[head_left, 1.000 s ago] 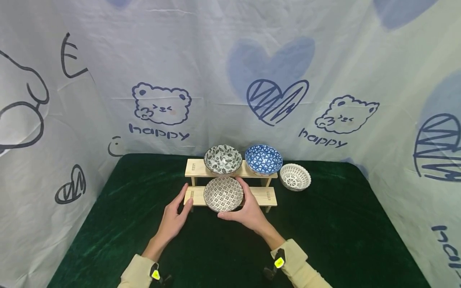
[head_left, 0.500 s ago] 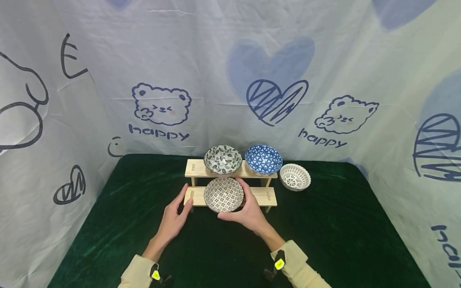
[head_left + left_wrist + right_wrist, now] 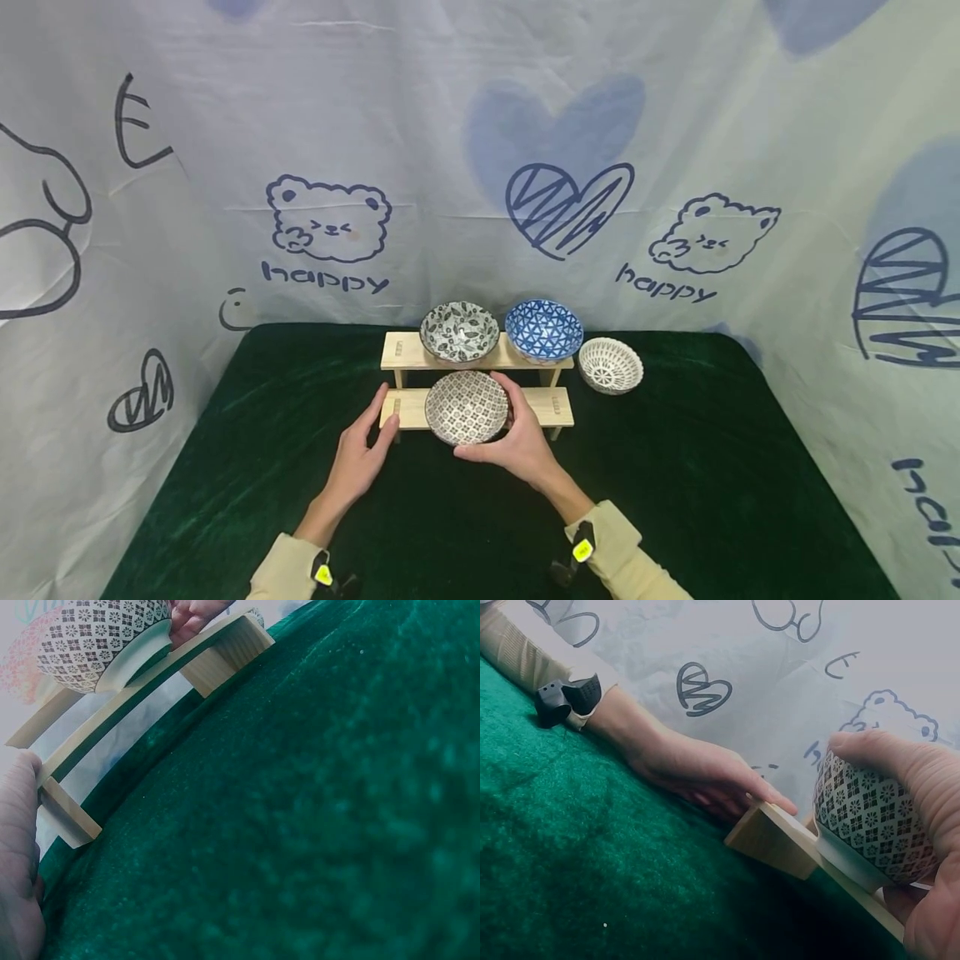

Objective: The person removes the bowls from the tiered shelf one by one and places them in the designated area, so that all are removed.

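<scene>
In the head view, my right hand (image 3: 517, 442) grips a small bowl (image 3: 467, 407) with a brown-and-white floral lattice pattern. The thumb lies at its near side and the fingers at its far right. Its foot meets the lower step of a two-tier wooden stand (image 3: 411, 408), as the bowl (image 3: 870, 817) in the right wrist view shows. My left hand (image 3: 352, 458) holds the left end of that step between thumb and forefinger. In the left wrist view only the thumb of the left hand (image 3: 19, 847) shows, touching the wooden edge.
On the upper step (image 3: 405, 350) stand a grey leaf-patterned bowl (image 3: 459, 332) and a blue triangle-patterned bowl (image 3: 544, 330). A white-and-brown bowl (image 3: 611, 365) sits right of the stand on a green cloth (image 3: 675, 483). A printed white curtain (image 3: 435, 125) hangs behind.
The head view has turned slightly, so the background sits a little further left. Against the stand, the lattice bowl has shifted slightly right and nearer. Both hands keep their hold.
</scene>
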Motion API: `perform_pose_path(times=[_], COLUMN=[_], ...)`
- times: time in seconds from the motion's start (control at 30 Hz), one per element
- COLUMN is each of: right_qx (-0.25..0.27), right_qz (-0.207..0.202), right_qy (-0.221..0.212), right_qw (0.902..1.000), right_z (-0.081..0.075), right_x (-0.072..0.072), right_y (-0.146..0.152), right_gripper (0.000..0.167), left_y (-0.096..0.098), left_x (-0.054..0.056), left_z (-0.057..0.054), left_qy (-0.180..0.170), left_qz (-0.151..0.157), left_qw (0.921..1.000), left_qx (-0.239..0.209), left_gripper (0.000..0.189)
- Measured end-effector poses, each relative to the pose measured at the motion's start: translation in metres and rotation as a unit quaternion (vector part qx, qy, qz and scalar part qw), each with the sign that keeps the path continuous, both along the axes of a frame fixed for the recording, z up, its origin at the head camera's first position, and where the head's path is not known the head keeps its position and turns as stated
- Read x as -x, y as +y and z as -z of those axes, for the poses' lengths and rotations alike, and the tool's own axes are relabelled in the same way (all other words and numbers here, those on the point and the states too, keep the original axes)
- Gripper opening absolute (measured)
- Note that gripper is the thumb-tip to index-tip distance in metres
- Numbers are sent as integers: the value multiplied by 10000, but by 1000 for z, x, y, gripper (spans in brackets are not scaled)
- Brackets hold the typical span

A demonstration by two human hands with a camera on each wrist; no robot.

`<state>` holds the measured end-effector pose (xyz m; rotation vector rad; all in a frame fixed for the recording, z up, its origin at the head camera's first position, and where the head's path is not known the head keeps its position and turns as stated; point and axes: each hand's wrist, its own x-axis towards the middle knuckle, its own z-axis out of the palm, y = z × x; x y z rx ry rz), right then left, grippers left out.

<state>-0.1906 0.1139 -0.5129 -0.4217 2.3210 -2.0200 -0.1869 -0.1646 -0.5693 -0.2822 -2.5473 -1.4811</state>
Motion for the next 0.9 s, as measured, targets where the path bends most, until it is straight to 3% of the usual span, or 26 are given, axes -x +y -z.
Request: perform_pose_path(times=[0.57,0.9], right_qx=[-142,58], right_qz=[128,296], right_qy=[11,49], right_qw=[9998,9995], right_z=[-3,-3], right_x=[-8,-13], right_y=[17,30], right_gripper=[116,116], left_y=[0,0], left_x=[0,0], left_z=[1,0], left_qy=[60,-19], left_qz=[-4,14], left_qw=[10000,10000], left_qx=[-54,-52], left_gripper=[63,64])
